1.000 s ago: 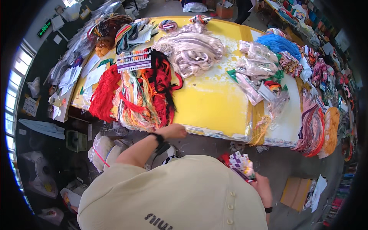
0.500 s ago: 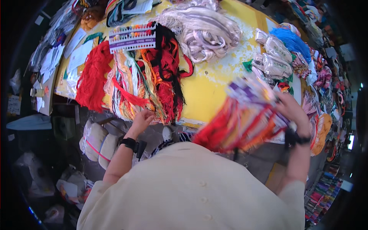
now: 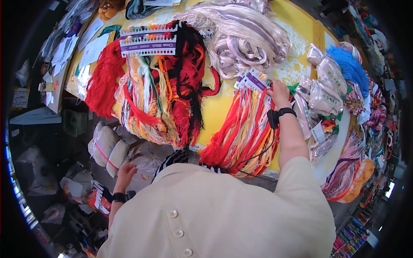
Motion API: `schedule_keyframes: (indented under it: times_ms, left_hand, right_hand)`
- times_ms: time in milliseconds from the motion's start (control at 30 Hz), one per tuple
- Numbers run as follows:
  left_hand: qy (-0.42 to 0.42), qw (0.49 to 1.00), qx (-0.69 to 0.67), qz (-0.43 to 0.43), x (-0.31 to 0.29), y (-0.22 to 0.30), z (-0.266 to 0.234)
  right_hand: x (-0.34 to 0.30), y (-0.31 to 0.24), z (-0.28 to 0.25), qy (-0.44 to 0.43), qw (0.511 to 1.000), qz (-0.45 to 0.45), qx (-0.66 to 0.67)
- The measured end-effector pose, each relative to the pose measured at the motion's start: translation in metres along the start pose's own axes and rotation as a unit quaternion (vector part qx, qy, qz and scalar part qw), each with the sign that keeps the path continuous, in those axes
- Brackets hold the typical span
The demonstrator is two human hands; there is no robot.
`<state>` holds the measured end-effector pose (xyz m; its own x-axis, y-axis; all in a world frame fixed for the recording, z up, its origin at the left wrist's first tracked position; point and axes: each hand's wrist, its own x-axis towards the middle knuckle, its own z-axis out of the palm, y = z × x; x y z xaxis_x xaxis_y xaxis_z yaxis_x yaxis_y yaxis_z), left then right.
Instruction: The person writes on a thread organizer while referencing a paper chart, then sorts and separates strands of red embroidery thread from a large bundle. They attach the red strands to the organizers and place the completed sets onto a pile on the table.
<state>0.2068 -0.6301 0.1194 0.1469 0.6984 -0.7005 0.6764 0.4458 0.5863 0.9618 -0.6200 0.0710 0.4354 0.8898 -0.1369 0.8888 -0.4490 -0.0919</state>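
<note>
My right hand [image 3: 279, 93] has its fingers closed on the right end of a purple-and-white thread card [image 3: 251, 81]. Red, orange, cream and pale embroidery threads [image 3: 247, 129] hang from this card, spread over the table's near edge. My left hand [image 3: 125, 174] is lowered off the table beside a white wrapped bundle [image 3: 104, 144], its fingers loosely bent and apart with nothing in them. To the left on the table lies another, wider thread card [image 3: 148, 44], with multicoloured threads [image 3: 148, 92] fanning down from it. Red and black threads [image 3: 189, 81] lie along its right side.
Pale silvery skeins [image 3: 245, 38] are heaped at the back of the yellow table [image 3: 215, 109]. A red skein [image 3: 103, 81] lies at the left. Plastic-wrapped pale packs [image 3: 327, 94] and a blue skein [image 3: 350, 64] are piled at the right. A thin dark cable [image 3: 258, 155] crosses the threads.
My right hand has brought the thread card from the right onto the table, where its threads now lie spread. My left hand has dropped away from the table's edge, down and left.
</note>
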Motion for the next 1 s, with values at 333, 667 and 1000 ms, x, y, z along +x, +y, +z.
schedule_keyframes:
  times_ms: [333,667,1000]
  left_hand:
    - [-0.04,0.978,0.135,0.151,0.069,0.092,-0.025]
    - [0.264,0.896,0.158,0.32,0.26,0.147,-0.213]
    - [0.153,0.881,0.258,0.366,0.311,0.115,-0.22]
  right_hand:
    - [-0.092,-0.103,0.002,0.17,0.969,0.02,0.178]
    - [-0.09,-0.428,-0.04,-0.03,0.92,-0.092,0.381]
    - [0.051,-0.629,-0.055,-0.004,0.923,-0.263,0.281]
